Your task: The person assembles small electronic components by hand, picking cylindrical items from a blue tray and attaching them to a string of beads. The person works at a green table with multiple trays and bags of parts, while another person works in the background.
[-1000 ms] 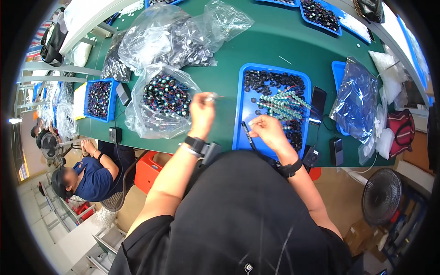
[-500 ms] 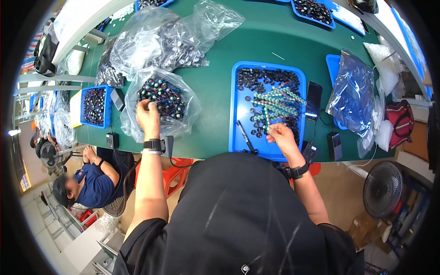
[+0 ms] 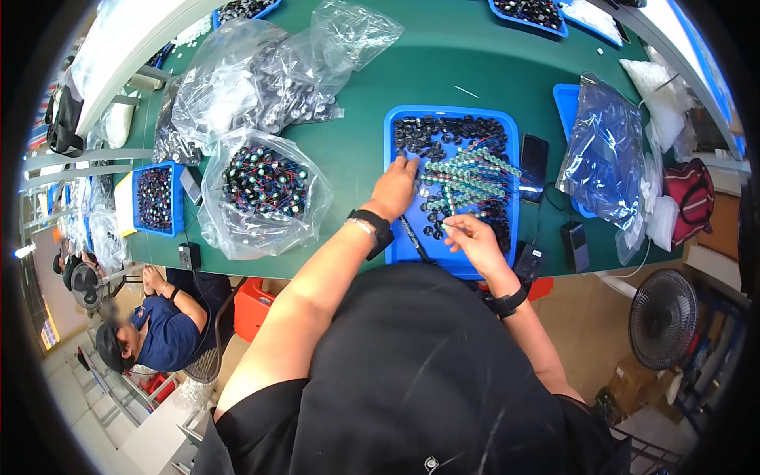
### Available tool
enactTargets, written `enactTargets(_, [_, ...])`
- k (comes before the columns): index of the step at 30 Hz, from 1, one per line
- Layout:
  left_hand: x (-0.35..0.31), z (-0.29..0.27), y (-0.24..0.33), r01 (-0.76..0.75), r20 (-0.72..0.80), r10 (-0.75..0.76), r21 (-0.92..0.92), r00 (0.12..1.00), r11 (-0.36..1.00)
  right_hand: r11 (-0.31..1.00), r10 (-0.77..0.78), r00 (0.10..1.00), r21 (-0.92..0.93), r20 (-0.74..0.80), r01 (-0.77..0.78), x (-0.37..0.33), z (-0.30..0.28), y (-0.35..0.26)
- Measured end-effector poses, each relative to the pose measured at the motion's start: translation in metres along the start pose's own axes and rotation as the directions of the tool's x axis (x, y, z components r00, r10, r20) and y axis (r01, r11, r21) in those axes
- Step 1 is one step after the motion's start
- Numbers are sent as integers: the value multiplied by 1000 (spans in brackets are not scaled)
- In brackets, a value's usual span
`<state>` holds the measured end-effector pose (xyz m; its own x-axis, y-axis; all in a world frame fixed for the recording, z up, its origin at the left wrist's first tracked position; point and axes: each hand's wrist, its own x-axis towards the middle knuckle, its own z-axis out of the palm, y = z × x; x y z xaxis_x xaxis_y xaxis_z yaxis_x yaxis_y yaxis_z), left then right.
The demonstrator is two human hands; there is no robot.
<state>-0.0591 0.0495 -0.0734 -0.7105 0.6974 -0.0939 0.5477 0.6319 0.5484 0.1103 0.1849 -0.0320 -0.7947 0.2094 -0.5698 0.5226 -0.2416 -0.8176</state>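
Observation:
My left hand [image 3: 393, 188] reaches over the left rim of a blue tray [image 3: 389, 131]. Its fingers are drawn together beside small round black parts [image 3: 431, 131], and whatever lies between the fingertips is hidden. In the tray's lower middle, my right hand [image 3: 475, 241] pinches the near end of a pale green strip [image 3: 449, 202]. Several similar green strips, strung with small beads or discs, lie fanned across the tray [image 3: 475, 176] with red and dark wires among them. A black pen-like tool [image 3: 414, 237] rests at the tray's near left.
An open clear bag of wired round parts [image 3: 265, 182] stands left of the tray. Behind it lie larger plastic bags [image 3: 229, 87]. A phone [image 3: 533, 162], a black device [image 3: 575, 245] and a bagged blue tray [image 3: 602, 150] are at right. A seated person [image 3: 166, 324] is at far left.
My left hand has moved right, from the bag of wired parts to the tray's left side. My right hand still pinches the strip's end and has shifted only slightly.

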Motion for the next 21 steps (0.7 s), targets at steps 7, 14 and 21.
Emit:
enactTargets(7, [-3,18,-14,13,35,-9,-99,999,995,994,15,1000,104,21,-17,-4,-7,-4])
enactTargets(14, [-35,-47,11,609,607,-55,-793,792,5,971,-35,998,236,52,22,-1,-1,-42])
enactTargets(21, [-61,-60,21,557,564,-43,-822,824,-119,986,-141,987,96,71,134,7,25,-41])
